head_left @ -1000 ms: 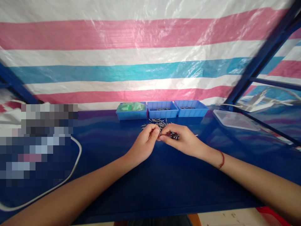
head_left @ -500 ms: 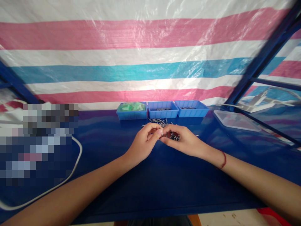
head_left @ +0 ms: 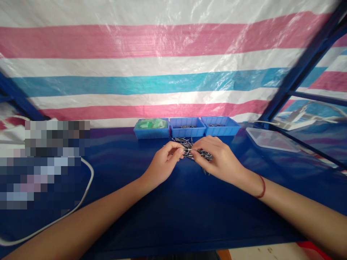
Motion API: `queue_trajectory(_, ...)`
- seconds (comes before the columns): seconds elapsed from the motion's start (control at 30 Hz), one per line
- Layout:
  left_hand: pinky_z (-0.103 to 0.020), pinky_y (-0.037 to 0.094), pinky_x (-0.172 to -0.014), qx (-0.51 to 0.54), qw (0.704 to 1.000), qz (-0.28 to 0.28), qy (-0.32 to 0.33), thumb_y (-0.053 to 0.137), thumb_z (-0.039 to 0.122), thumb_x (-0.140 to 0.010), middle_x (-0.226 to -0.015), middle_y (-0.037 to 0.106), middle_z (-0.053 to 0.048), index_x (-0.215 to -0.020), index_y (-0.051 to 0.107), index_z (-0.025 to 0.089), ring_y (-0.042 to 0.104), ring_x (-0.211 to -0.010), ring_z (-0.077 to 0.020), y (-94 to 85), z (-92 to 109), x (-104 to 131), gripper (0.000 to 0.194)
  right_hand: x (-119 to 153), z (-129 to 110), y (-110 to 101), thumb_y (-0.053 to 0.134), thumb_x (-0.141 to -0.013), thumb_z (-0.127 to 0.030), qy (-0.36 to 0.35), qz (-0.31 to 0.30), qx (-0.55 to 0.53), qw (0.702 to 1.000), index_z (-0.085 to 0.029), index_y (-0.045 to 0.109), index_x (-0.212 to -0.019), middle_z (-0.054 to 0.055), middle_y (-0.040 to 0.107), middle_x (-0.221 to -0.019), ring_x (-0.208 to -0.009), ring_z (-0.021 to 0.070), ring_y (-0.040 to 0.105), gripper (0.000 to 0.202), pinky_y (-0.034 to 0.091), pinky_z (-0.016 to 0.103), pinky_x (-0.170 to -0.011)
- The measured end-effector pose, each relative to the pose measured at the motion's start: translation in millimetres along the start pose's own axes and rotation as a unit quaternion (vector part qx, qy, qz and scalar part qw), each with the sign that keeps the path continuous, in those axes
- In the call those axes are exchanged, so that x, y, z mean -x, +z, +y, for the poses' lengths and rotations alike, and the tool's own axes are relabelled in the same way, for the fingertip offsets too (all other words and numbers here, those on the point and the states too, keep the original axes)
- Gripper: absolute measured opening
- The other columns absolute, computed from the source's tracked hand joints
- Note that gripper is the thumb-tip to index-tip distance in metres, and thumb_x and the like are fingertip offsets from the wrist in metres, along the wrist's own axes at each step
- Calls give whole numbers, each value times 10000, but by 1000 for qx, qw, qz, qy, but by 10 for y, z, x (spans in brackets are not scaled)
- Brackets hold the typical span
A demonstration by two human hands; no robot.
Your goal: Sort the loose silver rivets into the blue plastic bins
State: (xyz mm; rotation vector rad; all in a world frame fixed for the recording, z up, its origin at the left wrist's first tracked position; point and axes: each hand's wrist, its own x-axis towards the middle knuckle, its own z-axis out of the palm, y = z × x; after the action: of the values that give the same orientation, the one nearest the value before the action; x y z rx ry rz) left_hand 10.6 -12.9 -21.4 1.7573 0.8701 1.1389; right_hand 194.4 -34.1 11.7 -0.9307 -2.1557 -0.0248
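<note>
Left hand (head_left: 165,163) pinched one metal pin (head_left: 189,149) — right hand (head_left: 217,159) cupped, gathering loose pins (head_left: 187,142) beside it.

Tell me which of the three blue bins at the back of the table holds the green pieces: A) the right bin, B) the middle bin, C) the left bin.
C: the left bin is filled with green pieces, while the middle bin and the right bin show only a few small dark metal parts on their floors.
</note>
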Motion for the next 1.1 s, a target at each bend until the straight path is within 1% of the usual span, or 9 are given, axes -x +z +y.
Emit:
queue_trajectory(0.1, -265, 466, -730, -41, 999, 8, 12, 514, 316, -867, -899, 616, -37, -1043, 533, 172, 591, -821, -140, 15, 20, 1, 228, -32, 58, -53, 512, -872, -235, -5, 2, 9, 1000, -179, 604, -733, 26, 660, -734, -687, 150, 584, 177, 417, 297, -701)
queue_trajectory(0.17, -264, 459, -718, -76, 997, 20, 16, 530, 299, -860, -946, 623, -43, -1181, 470, 185, 593, -842, -145, 25, 39, 1, 346, -67, 197, -98, 512, -873, -265, 43, 46, 11, 998, -181, 606, -733, 28, 661, -729, -672, 150, 591, 188, 427, 281, -670)
queue_trajectory(0.23, -263, 453, -702, -127, 991, 8, 30, 518, 280, -868, -944, 635, -45, -1187, 485, 188, 596, -839, -149, 32, 52, 2, 333, -99, 425, -153, 531, -857, -306, 112, 114, 53, 986, -182, 622, -755, 37, 662, -714, -648, 163, 591, 184, 428, 282, -631)
queue_trajectory(0.37, -278, 461, -763, -226, 966, -70, 109, 495, 253, -887, -940, 650, -41, -1037, 604, 192, 604, -835, -149, 50, 63, 7, 196, -107, 1008, -229, 498, -862, -339, 208, 151, 160, 953, -165, 644, -780, 84, 673, -738, -652, 205, 599, 242, 425, 322, -632)
queue_trajectory(0.53, -297, 455, -841, -330, 905, -184, 195, 450, 193, -910, -996, 646, -52, -1074, 627, 201, 596, -929, -169, 103, 103, -28, 242, -48, 1415, -178, 497, -849, -394, 196, 112, 258, 939, -124, 646, -953, 143, 685, -865, -784, 279, 601, 325, 433, 394, -719)
queue_trajectory(0.67, -297, 443, -823, -420, 839, -230, 258, 444, 138, -909, -1073, 635, -46, -1100, 642, 240, 588, -922, -173, 172, 101, -145, 294, -40, 1337, -159, 479, -857, -364, 180, 105, 248, 946, -125, 622, -1017, 138, 680, -885, -829, 282, 600, 321, 431, 404, -771)
queue_trajectory(0.8, -289, 404, -822, -470, 778, -252, 333, 503, 144, -892, -1040, 648, -12, -1006, 662, 240, 568, -948, -179, 230, 63, -263, 218, -51, 1184, -169, 492, -840, -303, 154, 90, 215, 960, -143, 618, -986, 119, 678, -904, -860, 269, 602, 252, 426, 396, -819)
queue_trajectory(1.0, -284, 371, -741, -530, 729, -232, 367, 542, 184, -881, -928, 635, -6, -912, 636, 206, 553, -847, -166, 237, 72, -270, 101, -45, 998, -109, 496, -832, -270, 121, 70, 167, 976, -162, 608, -970, 96, 671, -902, -851, 254, 585, 208, 417, 392, -820)
queue_trajectory(1.1, -280, 370, -740, -529, 722, -239, 375, 501, 157, -899, -914, 634, -14, -912, 616, 181, 547, -834, -159, 228, 56, -263, 118, -45, 870, -73, 494, -831, -252, 103, 42, 130, 985, -161, 606, -948, 88, 663, -875, -809, 236, 584, 185, 422, 384, -800)
